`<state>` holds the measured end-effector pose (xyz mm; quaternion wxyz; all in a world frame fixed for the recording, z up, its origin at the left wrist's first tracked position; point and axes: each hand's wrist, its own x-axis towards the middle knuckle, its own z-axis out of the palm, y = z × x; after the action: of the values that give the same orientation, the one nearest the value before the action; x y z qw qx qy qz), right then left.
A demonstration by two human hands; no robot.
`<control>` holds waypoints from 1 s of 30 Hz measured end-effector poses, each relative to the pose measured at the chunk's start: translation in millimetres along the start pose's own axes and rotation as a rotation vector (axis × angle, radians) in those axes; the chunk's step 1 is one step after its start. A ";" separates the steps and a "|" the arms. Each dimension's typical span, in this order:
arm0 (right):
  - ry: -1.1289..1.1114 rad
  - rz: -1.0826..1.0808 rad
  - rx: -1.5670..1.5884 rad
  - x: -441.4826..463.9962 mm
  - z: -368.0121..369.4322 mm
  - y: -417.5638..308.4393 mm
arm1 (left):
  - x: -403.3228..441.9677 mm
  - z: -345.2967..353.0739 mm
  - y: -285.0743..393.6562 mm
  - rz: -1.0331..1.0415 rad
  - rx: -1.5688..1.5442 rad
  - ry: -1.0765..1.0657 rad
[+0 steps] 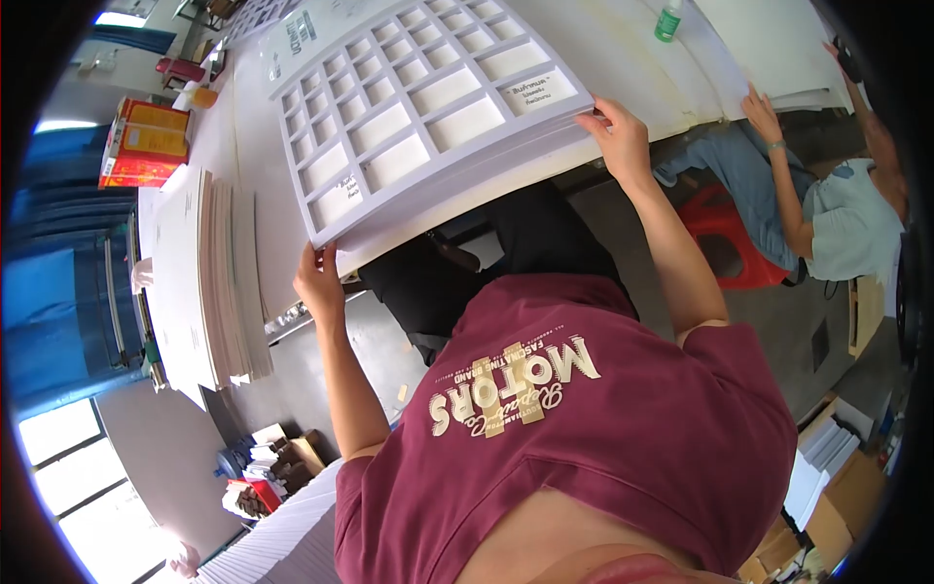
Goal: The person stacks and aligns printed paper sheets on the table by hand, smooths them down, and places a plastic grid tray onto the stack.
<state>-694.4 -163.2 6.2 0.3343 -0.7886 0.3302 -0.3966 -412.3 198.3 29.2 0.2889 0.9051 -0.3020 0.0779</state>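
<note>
My left grip [318, 280] pinches the near left corner of the white gridded panel [428, 101], my right grip [624, 141] its near right corner. The panel lies along the desk [623, 63] edge. Left of it are stacked sheets [195, 282]; farther off, to its right, a green bottle [668, 21].

We caught daylight glaring through a window [89, 482] at eight o'clock, while fisheye distortion curved the edges and corners went black.

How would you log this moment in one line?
left hand: at white tray's near-left corner | right hand: at its near-right corner | sheet stack: left of tray
</note>
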 end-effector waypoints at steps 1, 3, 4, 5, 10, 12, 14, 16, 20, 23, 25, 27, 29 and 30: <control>0.007 0.016 -0.008 -1.8 0.4 1.9 | 1.2 -0.9 -0.5 0.007 0.042 -0.003; 0.016 0.024 -0.067 -2.4 -1.3 8.3 | 4.2 -3.7 1.0 0.056 -0.104 -0.031; 0.010 0.012 -0.108 -1.5 -1.4 11.8 | 6.8 -8.7 1.9 0.071 -0.168 -0.034; -0.004 0.079 -0.089 -1.9 -0.4 12.2 | 10.8 -13.3 1.1 0.044 -0.097 -0.071; 0.071 -0.010 -0.084 0.6 7.9 29.0 | 27.9 -18.8 -3.5 0.007 -0.070 -0.134; 0.064 0.020 -0.212 -0.1 5.3 23.7 | 27.6 -18.9 -4.6 0.048 -0.141 -0.112; 0.069 0.020 -0.266 0.3 5.3 27.2 | 27.3 -17.2 -7.3 0.037 -0.120 -0.107; 0.082 -0.012 -0.226 -0.7 5.7 29.9 | 24.5 -21.9 0.7 0.013 -0.061 -0.118; 0.092 -0.035 -0.176 -0.1 8.6 40.8 | 20.2 -16.1 -5.3 0.052 -0.080 -0.071; 0.060 0.002 -0.110 -2.8 8.3 31.4 | 16.2 -10.7 -8.0 0.000 -0.152 -0.083; 0.038 -0.002 -0.112 -3.8 7.7 22.2 | 13.9 -6.8 -9.2 -0.035 -0.147 -0.083; 0.030 0.013 -0.075 -4.3 7.0 21.9 | 12.2 -1.4 -11.7 -0.016 -0.115 -0.056; 0.088 -0.012 -0.069 -5.2 7.5 12.0 | 11.5 -2.0 -5.1 0.024 -0.057 -0.026; 0.083 -0.007 -0.116 -4.7 5.6 8.4 | 11.7 -4.3 -0.3 0.026 -0.039 -0.033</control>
<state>-694.0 -162.8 -4.9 0.2729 -0.7907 0.3633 -0.4102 -402.6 195.1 36.3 0.3005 0.8964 -0.3201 0.0608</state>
